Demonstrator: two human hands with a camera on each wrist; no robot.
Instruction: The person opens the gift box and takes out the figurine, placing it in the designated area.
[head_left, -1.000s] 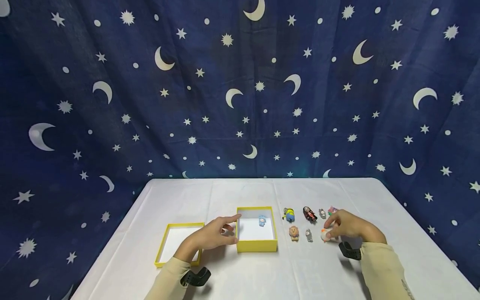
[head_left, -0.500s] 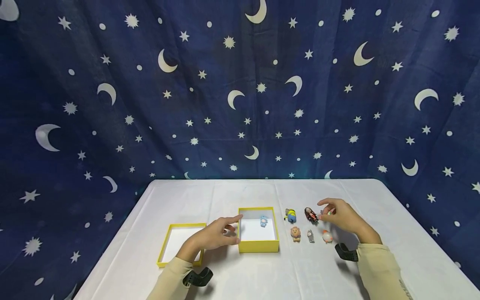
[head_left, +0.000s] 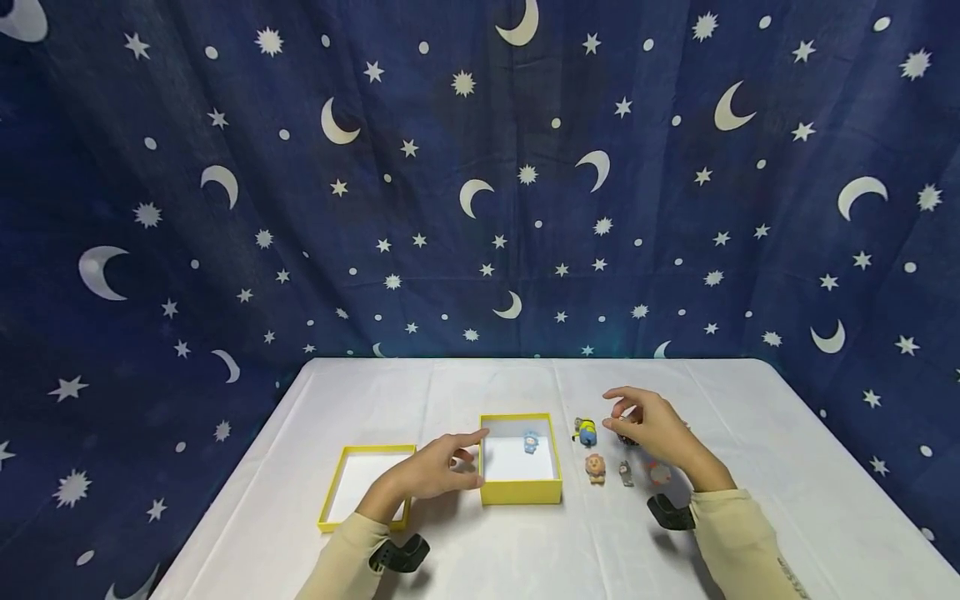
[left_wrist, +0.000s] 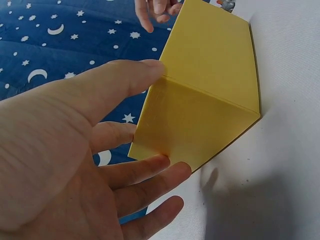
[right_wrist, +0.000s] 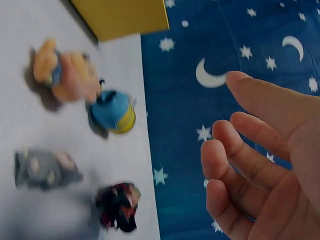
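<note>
My left hand (head_left: 426,472) touches the left side of a yellow box (head_left: 521,493). In the left wrist view its thumb meets the box's corner edge and its other fingers lie against the wall. Inside the box lies a small blue figurine (head_left: 530,442). My right hand (head_left: 652,423) hovers over the toy figurines with nothing between its loosely bent fingers. Below it is a dark-haired doll (right_wrist: 118,206), mostly hidden in the head view. Nearby lie a minion figurine (head_left: 586,432), a lion figurine (head_left: 595,468), a grey figurine (head_left: 626,473) and a white-and-orange figurine (head_left: 659,473).
A yellow-rimmed box lid (head_left: 330,500) lies left of the box, partly behind the left forearm. All stands on a white-covered table (head_left: 540,550). A blue curtain (head_left: 420,208) with moons and stars hangs behind it.
My right hand has moved left, from the white-and-orange figurine across the back row to above the dark-haired doll. The left hand has stayed at the box. The head view has shifted slightly.
</note>
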